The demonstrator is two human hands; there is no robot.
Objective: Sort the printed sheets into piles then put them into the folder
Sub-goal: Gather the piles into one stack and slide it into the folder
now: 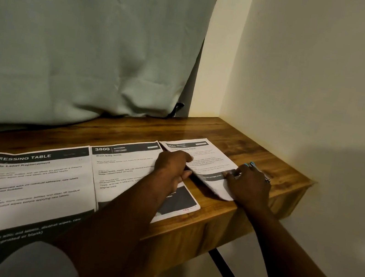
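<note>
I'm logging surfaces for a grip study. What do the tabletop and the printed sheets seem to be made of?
Tabletop: wood or wood-look laminate, glossy; streaked brown grain and a pale sheen near the back. Printed sheets: thin matte white paper, black print; the rightmost sheet curls up at its near corner.

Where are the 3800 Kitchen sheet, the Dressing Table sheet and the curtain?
3800 Kitchen sheet point(121, 166): head view, its printed upper half.
Dressing Table sheet point(31, 182): head view, middle of the page.
curtain point(85, 37): head view, its middle.
</note>
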